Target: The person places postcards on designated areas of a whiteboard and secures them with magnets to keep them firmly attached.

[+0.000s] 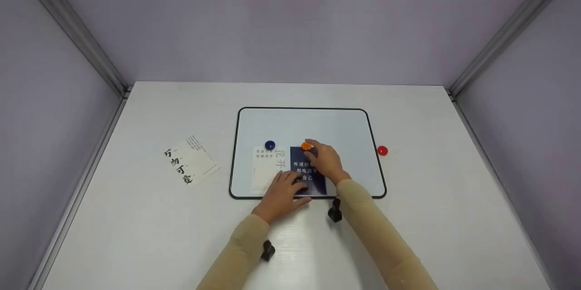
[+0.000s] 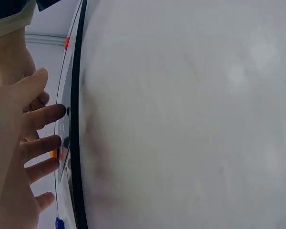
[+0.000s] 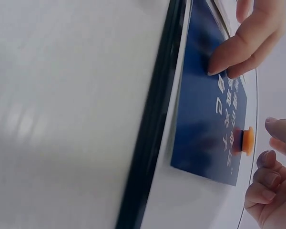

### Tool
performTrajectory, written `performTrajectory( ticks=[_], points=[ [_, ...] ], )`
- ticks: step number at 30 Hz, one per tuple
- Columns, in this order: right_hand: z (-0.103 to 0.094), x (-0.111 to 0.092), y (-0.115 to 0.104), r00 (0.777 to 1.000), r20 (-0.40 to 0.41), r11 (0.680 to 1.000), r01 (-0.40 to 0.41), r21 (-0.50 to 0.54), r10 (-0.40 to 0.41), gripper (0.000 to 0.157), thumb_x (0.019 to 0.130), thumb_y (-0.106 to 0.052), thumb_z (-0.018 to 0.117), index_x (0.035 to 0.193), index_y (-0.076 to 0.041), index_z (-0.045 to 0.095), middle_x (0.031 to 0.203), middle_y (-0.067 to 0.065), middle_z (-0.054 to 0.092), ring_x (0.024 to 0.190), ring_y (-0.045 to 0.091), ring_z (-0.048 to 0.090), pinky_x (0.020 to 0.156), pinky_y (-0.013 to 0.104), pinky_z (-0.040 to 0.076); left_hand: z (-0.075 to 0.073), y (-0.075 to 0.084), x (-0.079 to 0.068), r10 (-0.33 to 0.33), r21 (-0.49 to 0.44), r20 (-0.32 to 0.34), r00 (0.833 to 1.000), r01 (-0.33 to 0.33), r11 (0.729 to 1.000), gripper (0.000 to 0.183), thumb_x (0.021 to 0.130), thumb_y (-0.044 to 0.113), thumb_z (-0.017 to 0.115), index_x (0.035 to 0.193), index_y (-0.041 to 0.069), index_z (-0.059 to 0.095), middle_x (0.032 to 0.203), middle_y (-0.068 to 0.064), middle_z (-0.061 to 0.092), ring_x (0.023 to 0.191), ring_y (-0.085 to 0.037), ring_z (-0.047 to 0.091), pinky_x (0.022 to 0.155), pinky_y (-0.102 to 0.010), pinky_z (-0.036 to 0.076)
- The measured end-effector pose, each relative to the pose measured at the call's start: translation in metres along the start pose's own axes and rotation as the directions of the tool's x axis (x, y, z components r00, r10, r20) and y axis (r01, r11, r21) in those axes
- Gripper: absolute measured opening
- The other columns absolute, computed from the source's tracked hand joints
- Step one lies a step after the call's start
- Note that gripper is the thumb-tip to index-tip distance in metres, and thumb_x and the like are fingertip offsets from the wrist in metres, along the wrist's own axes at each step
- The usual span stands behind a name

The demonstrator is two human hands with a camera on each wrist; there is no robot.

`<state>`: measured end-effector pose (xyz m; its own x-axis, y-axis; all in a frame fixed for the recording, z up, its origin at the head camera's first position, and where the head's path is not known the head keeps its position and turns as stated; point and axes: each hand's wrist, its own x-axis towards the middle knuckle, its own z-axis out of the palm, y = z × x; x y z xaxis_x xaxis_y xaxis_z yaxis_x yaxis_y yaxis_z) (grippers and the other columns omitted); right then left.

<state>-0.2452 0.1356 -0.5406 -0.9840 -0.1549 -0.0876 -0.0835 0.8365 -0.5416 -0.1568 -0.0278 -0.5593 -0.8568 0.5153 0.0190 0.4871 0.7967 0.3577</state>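
Observation:
A dark blue card (image 1: 320, 185) with white characters lies on a black-edged whiteboard (image 1: 340, 124). An orange round magnet (image 3: 248, 141) sits on the card near its far edge. Around that magnet, my right hand (image 1: 326, 160) has its thumb and index finger spread; in the right wrist view a gap shows between fingers and magnet. My left hand (image 1: 280, 194) reaches over the near part of the blue card, fingers extended, fingertips at its surface. To the left lies a white card (image 1: 261, 174) with a dark blue magnet (image 1: 270, 145) at its top edge.
A loose white card (image 1: 195, 163) with black characters lies tilted on the white table (image 1: 159, 235), left of the board. Just past the board's right edge sits a red magnet (image 1: 382, 150). Walls enclose the table at the back and sides.

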Motion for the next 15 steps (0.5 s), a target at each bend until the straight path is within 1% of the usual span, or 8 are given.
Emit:
performTrajectory(
  ticks=[3,5,7,8,10,12,14,15],
  points=[
    [-0.002,-0.002,0.000,1.000,-0.007,1.000,0.022,-0.008,-0.022,0.044,0.096,-0.028,0.058,0.139,-0.017,0.052,0.119,0.012,0.069,0.072,0.018,0.063,0.087,0.041,0.056,0.002,0.001,0.000,0.002,0.002,-0.021,1.000,-0.002,1.000,0.045,0.095,0.050,0.053,0.124,0.019,0.064,0.143,-0.006,0.051,0.137,-0.027,0.043,0.120,-0.049,0.031],
    [-0.003,-0.004,0.000,0.999,-0.012,0.999,0.034,-0.013,-0.034,0.043,0.097,-0.028,0.058,0.138,-0.017,0.053,0.108,0.012,0.071,0.069,0.016,0.060,0.083,0.039,0.055,0.003,0.002,0.001,0.012,0.019,-0.043,0.999,-0.011,1.000,0.043,0.095,0.048,0.054,0.123,0.018,0.064,0.142,-0.006,0.053,0.135,-0.026,0.045,0.118,-0.047,0.033],
    [-0.005,-0.005,-0.001,0.999,-0.019,0.999,0.047,-0.013,-0.047,0.041,0.097,-0.028,0.058,0.136,-0.016,0.055,0.098,0.012,0.071,0.070,0.018,0.058,0.079,0.039,0.053,0.004,0.002,0.001,0.026,0.032,-0.071,0.997,-0.024,0.999,0.041,0.095,0.045,0.055,0.122,0.017,0.064,0.139,-0.005,0.055,0.133,-0.025,0.047,0.116,-0.046,0.036],
    [-0.005,-0.006,-0.002,0.998,-0.022,0.999,0.051,-0.009,-0.051,0.040,0.097,-0.028,0.058,0.135,-0.015,0.056,0.098,0.012,0.071,0.073,0.019,0.059,0.080,0.039,0.053,0.004,0.003,0.001,0.035,0.035,-0.089,0.995,-0.032,0.999,0.039,0.095,0.044,0.057,0.121,0.016,0.064,0.137,-0.005,0.057,0.132,-0.024,0.048,0.115,-0.045,0.037],
    [-0.006,-0.008,-0.003,0.998,-0.031,0.998,0.061,-0.001,-0.061,0.039,0.096,-0.027,0.058,0.133,-0.013,0.058,0.105,0.013,0.071,0.084,0.023,0.063,0.085,0.042,0.054,0.003,0.003,0.002,0.053,0.047,-0.129,0.990,-0.047,0.998,0.037,0.094,0.041,0.058,0.120,0.016,0.065,0.133,-0.004,0.060,0.128,-0.022,0.052,0.113,-0.042,0.040],
    [-0.007,-0.010,-0.003,0.997,-0.040,0.997,0.073,0.002,-0.073,0.038,0.096,-0.027,0.060,0.130,-0.011,0.060,0.114,0.014,0.071,0.093,0.024,0.065,0.090,0.043,0.054,0.002,0.004,0.002,0.070,0.051,-0.173,0.982,-0.062,0.997,0.034,0.094,0.038,0.059,0.118,0.015,0.066,0.127,-0.003,0.064,0.124,-0.021,0.055,0.110,-0.040,0.043],
    [-0.008,-0.013,-0.003,0.995,-0.045,0.996,0.086,0.012,-0.085,0.038,0.095,-0.026,0.060,0.128,-0.009,0.062,0.112,0.014,0.071,0.092,0.024,0.065,0.088,0.043,0.054,0.000,0.004,0.002,0.079,0.044,-0.207,0.975,-0.071,0.997,0.031,0.094,0.036,0.061,0.115,0.014,0.067,0.122,-0.002,0.066,0.119,-0.020,0.058,0.108,-0.039,0.045],
    [-0.008,-0.014,-0.004,0.994,-0.048,0.995,0.095,0.015,-0.094,0.037,0.095,-0.026,0.061,0.127,-0.008,0.062,0.107,0.014,0.071,0.087,0.023,0.064,0.084,0.041,0.054,-0.001,0.004,0.001,0.080,0.039,-0.218,0.973,-0.073,0.997,0.031,0.093,0.035,0.061,0.115,0.014,0.067,0.120,-0.002,0.067,0.118,-0.019,0.059,0.107,-0.038,0.046]
  ],
)
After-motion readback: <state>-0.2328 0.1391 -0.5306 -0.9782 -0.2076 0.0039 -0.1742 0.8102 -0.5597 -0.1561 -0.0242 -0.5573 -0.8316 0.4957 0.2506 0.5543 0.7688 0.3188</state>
